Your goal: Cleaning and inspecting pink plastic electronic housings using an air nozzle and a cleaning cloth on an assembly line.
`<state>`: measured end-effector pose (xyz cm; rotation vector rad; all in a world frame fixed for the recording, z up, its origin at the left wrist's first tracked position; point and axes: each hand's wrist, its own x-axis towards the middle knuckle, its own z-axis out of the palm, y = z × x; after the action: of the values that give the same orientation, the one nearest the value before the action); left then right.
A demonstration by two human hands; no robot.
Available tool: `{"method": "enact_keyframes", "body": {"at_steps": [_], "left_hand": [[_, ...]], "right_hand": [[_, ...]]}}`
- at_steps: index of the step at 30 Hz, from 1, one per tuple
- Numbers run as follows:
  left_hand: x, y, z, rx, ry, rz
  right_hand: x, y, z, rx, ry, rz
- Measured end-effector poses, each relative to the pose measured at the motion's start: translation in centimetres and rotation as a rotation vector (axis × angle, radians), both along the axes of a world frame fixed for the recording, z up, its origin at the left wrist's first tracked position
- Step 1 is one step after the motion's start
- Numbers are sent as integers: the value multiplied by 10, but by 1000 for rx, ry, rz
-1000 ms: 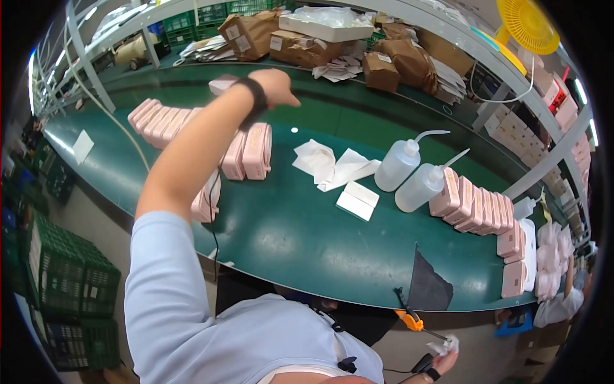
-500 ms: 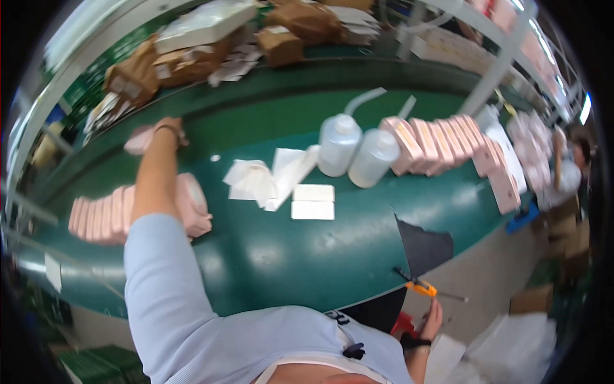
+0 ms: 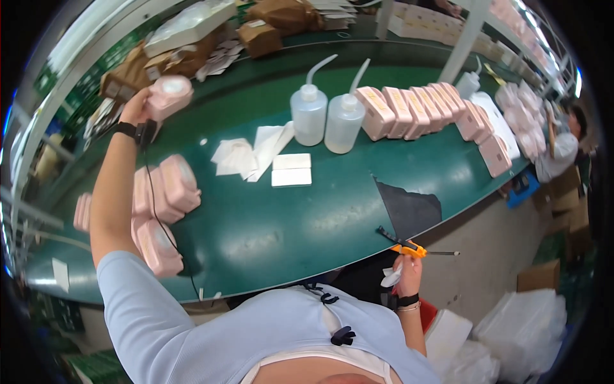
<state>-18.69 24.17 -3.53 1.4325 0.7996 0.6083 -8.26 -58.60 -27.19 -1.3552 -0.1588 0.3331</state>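
Observation:
My left hand [image 3: 135, 107] reaches to the far left of the green table, closed on a pink plastic housing [image 3: 168, 97] with a pale round part on top. Beneath and beside my left forearm, several similar pink housings [image 3: 180, 181] are stacked in a row. One more pink housing [image 3: 158, 246] lies nearer me. At the front right edge my right hand [image 3: 409, 276] is closed on a crumpled white cloth [image 3: 391, 276]. Just beyond its fingers sits an orange tool [image 3: 409, 248] with a black end and a metal rod.
Two squeeze bottles [image 3: 309, 116] with bent spouts stand mid-table, near white cloths [image 3: 233, 157] and two white blocks [image 3: 291, 170]. A row of pink housings [image 3: 409, 114] runs along the right. Black sheet [image 3: 409, 206] lies at the front edge. Brown parcels [image 3: 259, 38] sit at the back.
My left hand has lifted the pink housing and turned it. My right hand has come closer to the orange tool, and white cloth now shows in it. The whole view has shifted.

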Motion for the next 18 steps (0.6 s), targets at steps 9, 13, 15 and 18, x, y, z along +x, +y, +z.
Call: {"method": "enact_keyframes", "body": {"at_steps": [9, 13, 15, 18], "left_hand": [[-114, -364, 10, -333, -259, -98], [-160, -419, -59, -283, -297, -84], [-176, -439, -82, -235, -251, -14], [-187, -460, -88, -186, -302, 23]], "right_hand": [[26, 20, 32, 266, -90, -484], [40, 26, 66, 287, -130, -190], [28, 35, 103, 234, -144, 238], [20, 49, 139, -42, -327, 644]]}}
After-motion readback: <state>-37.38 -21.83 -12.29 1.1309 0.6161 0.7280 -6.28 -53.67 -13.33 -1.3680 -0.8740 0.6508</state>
